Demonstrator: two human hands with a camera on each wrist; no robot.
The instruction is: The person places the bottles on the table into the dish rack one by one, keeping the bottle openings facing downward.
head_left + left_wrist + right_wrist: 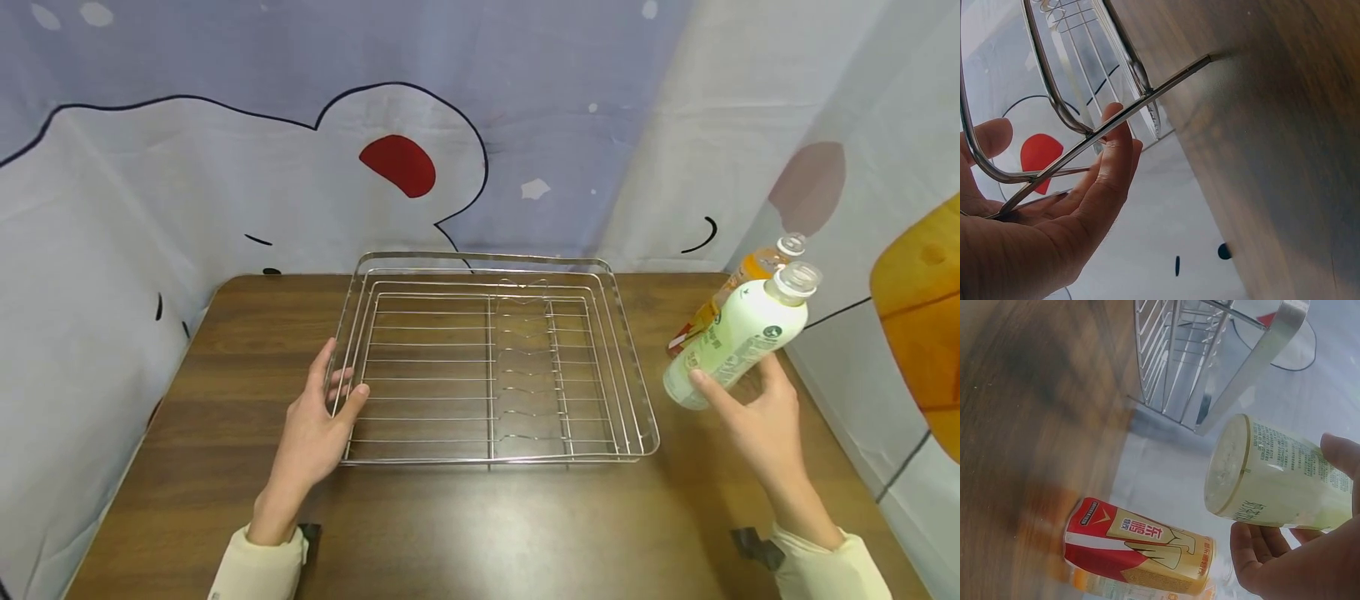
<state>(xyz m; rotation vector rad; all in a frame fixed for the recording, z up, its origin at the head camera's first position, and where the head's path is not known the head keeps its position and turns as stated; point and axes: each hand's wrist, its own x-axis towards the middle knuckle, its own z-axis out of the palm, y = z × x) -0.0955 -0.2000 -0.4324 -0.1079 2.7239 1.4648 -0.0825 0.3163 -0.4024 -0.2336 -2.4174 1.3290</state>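
A silver wire rack (491,379) with raised rims stands in the middle of the wooden table. My left hand (318,425) grips its left rim, thumb on the inner side and fingers outside; the left wrist view shows the curled fingers (1119,162) around the metal bars. To the right of the rack, my right hand (761,417) holds a pale green bottle (742,337) around its body. The bottle leans with its neck up to the right, and its round base (1225,465) shows above the table in the right wrist view.
Behind the green bottle stand a red-and-gold drink container (1141,547) and an orange drink bottle (757,267), partly hidden. Printed curtains (225,183) hang close along the back and sides of the table (225,400). An orange curtain print is at the far right.
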